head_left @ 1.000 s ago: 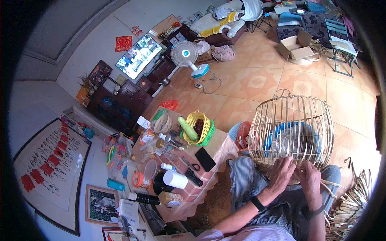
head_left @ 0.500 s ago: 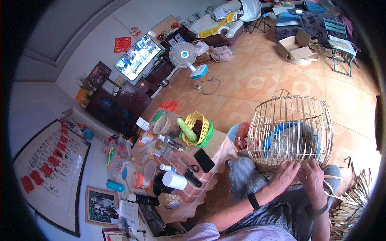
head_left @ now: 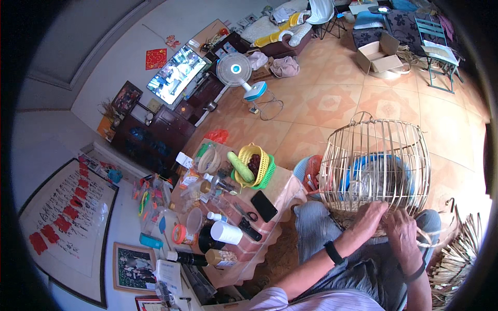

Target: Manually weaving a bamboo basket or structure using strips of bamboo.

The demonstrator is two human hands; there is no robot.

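Note:
An openwork basket of pale split strips (head_left: 374,136) lies on its side in front of me, above my legs, with a blue basin (head_left: 354,173) seen through it. My left hand (head_left: 369,220) has its fingers curled against the woven lower edge of the basket. My right hand (head_left: 402,230) is beside it, bent fingers pinched at the same edge; the exact strip between them is hidden. Loose strips (head_left: 431,233) trail out to the right of my right hand, over my knee.
On my left stands a crowded table (head_left: 277,194) with jars, a phone (head_left: 264,206), scissors (head_left: 246,211) and a yellow basket with a gourd (head_left: 241,167). A bundle of cut strips (head_left: 461,249) lies at right. Beyond are a fan (head_left: 233,70), cardboard box (head_left: 378,54) and folding chair (head_left: 436,52).
My left hand has crept right and slightly up along the basket's edge, its forearm following. My right hand has shifted a little, staying at the edge beside it.

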